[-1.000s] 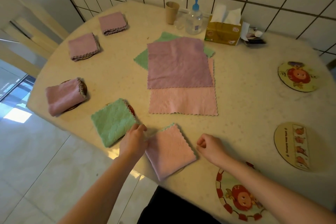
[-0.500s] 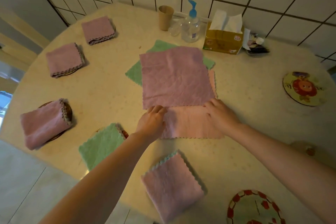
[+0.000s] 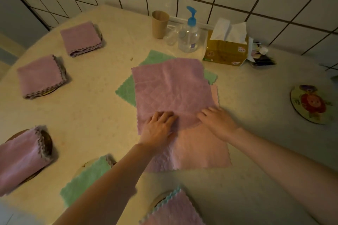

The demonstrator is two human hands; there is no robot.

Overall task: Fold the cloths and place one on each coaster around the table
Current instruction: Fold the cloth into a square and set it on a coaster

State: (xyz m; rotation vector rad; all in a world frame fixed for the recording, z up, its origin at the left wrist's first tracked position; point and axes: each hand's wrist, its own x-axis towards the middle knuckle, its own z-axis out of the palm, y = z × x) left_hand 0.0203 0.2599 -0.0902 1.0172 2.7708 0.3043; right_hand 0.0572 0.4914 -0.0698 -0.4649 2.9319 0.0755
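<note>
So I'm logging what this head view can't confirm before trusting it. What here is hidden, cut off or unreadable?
- Green cloth in the pile: mostly covered by the purple cloth.
- Pink cloth: its far part lies under the purple one.
- Left hand fingers: whether they pinch the purple edge, blurred.
- Folded pink cloth: cut by the bottom edge.
- Coasters under the folded cloths: nearly covered.
- Tissue box print: too small.
</note>
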